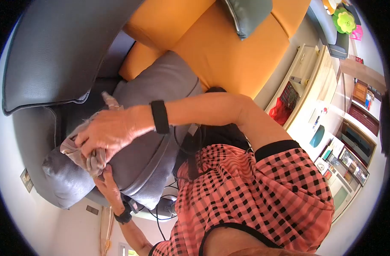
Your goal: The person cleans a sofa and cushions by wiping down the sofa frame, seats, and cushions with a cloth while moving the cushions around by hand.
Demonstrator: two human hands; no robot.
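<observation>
A crumpled greyish-pink cloth (73, 149) is bunched over a grey leather-look cushion (161, 81). My right hand (107, 131), with a black band at its wrist, is closed on the cloth from above with curled fingers. Just below it, my left hand (108, 186) comes up beside the cushion and pinches the cloth's lower end between thumb and fingers. A dark watch-like band (123, 215) circles the left wrist. One tip of the cloth sticks up beyond the right hand. Part of the cloth is hidden under my fingers.
A dark grey sofa back (58, 51) rises at the left, with orange sofa seats (233, 51) beyond. A dark green cushion (249, 17) rests on the orange part. Black cables (158, 219) hang near my torso. A low cabinet (308, 89) stands to the right.
</observation>
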